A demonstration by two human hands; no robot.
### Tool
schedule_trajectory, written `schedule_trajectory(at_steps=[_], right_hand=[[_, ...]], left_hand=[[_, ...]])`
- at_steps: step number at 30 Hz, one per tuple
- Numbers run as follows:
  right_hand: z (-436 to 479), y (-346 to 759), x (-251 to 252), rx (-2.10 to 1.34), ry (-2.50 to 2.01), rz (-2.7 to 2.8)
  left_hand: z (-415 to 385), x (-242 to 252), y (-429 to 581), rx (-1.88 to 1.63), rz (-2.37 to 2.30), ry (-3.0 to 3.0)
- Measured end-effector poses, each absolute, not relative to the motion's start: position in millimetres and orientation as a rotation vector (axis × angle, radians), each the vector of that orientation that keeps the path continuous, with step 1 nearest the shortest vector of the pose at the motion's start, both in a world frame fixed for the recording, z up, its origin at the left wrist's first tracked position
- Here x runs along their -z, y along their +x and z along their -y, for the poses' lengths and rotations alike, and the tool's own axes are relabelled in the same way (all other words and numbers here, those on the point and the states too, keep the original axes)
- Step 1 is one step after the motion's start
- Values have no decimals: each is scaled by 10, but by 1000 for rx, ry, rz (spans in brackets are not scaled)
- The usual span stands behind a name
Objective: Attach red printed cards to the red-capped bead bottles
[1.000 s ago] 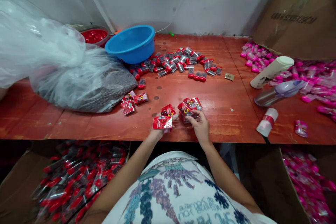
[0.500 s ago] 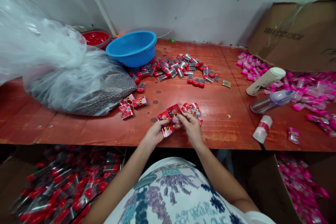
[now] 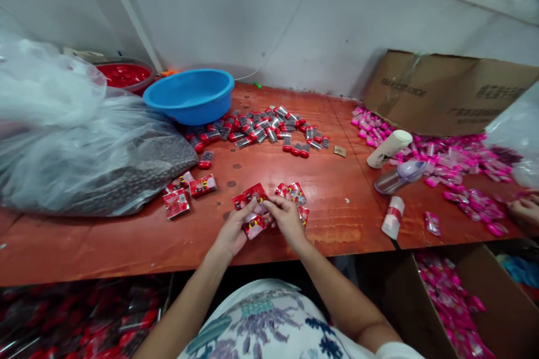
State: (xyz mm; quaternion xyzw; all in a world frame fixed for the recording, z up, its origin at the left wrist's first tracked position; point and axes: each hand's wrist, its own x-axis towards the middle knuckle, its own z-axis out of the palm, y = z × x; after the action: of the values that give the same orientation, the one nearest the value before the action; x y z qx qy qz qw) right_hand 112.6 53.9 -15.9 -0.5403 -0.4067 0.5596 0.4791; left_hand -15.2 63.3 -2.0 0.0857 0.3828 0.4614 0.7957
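Note:
My left hand [image 3: 234, 231] is closed on a small bunch of red printed packets [image 3: 254, 228] just above the table's front part. The thumb and fingers of my right hand [image 3: 288, 221] pinch at the right edge of the same bunch. One red packet [image 3: 248, 195] points away from me at the top; another hangs below my left fingers. More red packets [image 3: 296, 193] lie just beyond my right hand, partly covered by it. To the left of my hands rests a small group of similar red packets [image 3: 177, 203].
A blue basin [image 3: 191, 98] stands behind many small red-capped clear containers [image 3: 269, 126]. At left slumps a clear plastic bag [image 3: 138, 162] of dark beads. Right are a bottle [image 3: 398, 178], pink packets [image 3: 455, 160], a cardboard box [image 3: 446, 92] and another person's hand [image 3: 526, 207].
The view has swung right, so the table's things sit further left and lower, and another person's hand shows at right. Both my hands stay on the red packets, my fingers slightly shifted.

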Motion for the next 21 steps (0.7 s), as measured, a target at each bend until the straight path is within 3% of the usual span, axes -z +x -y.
schedule_trajectory(at_steps=[7, 12, 21], right_hand=[[-702, 1144, 83, -964, -1354, 1688], [-1375, 1760, 3, -383, -1703, 1972], [-2090, 2765, 257, -294, -1850, 2143]], left_hand=[[-759, 72, -139, -1086, -891, 94], [-845, 73, -287, -1070, -960, 44], [-798, 42, -441, -1072, -1017, -27]])
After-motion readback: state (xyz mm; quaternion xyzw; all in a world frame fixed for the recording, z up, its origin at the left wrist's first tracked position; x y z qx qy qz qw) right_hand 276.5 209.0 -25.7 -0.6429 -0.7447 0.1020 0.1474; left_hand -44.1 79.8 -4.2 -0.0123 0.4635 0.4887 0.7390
